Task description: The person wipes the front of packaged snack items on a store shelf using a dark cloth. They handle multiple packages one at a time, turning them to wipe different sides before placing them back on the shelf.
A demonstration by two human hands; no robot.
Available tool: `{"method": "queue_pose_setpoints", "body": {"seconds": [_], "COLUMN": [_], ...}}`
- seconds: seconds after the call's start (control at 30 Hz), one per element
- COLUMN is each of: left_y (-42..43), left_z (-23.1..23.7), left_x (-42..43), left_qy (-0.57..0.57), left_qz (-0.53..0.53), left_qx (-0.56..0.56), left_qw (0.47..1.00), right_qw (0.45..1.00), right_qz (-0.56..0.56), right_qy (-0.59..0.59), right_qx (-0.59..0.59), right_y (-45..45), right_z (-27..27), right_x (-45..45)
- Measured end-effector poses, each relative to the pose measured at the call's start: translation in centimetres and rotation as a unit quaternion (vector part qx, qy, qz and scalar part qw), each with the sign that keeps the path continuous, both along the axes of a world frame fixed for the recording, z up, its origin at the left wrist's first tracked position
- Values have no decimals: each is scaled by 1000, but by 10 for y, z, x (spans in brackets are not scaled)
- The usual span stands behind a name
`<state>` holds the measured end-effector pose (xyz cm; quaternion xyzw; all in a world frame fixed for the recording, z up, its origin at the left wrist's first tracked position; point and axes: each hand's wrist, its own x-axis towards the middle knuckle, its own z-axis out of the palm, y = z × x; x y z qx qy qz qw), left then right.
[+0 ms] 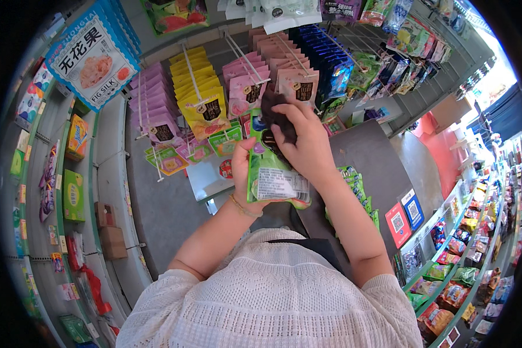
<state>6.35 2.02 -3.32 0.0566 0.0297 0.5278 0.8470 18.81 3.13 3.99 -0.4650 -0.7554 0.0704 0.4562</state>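
Note:
A green snack pouch (282, 182) with a printed back panel is upright before my chest, my left hand (243, 172) gripping its left side and lower edge. Against the pouch's upper part my right hand (302, 139) holds a dark brown cloth (278, 111), fingers bent over it. Just beyond the hands hang rows of pouches on metal hooks: pink pouches (248, 93), yellow pouches (209, 111) and peach-coloured pouches (300, 85).
To my right a dark counter (369, 152) carries green packets (356, 187) and two code cards (398, 224). Shelves with boxes (74, 191) run along the left, and shelves of bagged snacks (452, 291) along the right. Blue-edged fig pouches (93, 56) hang at upper left.

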Motion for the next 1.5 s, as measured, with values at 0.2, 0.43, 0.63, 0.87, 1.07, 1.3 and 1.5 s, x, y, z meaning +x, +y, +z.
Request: {"method": "queue_pose_setpoints", "body": {"seconds": [0.2, 0.43, 0.63, 0.87, 1.07, 1.3, 1.5], "left_y": [16, 23, 14, -8, 6, -1, 5], "left_z": [9, 16, 48, 39, 49, 42, 30], "left_x": [-24, -38, -30, 33, -8, -28, -40], "left_qy": [18, 54, 50, 544, 535, 230, 221], "left_qz": [-1, 49, 73, 303, 257, 3, -15], "left_qx": [57, 42, 119, 355, 393, 136, 85], "left_qw": [998, 996, 989, 698, 702, 964, 971], "right_qw": [975, 953, 924, 779, 665, 628, 615], "right_qz": [199, 215, -17, 172, 183, 243, 259], "right_qy": [-67, -181, 306, 534, 637, 584, 588], "right_qx": [69, 112, -229, -281, -344, -453, -457], "right_y": [-52, -61, -46, -56, -50, -46, -36], "right_z": [-18, -46, -53, -37, -29, -22, -28], "right_x": [-20, 33, 59, 13, 46, 46, 40]}}
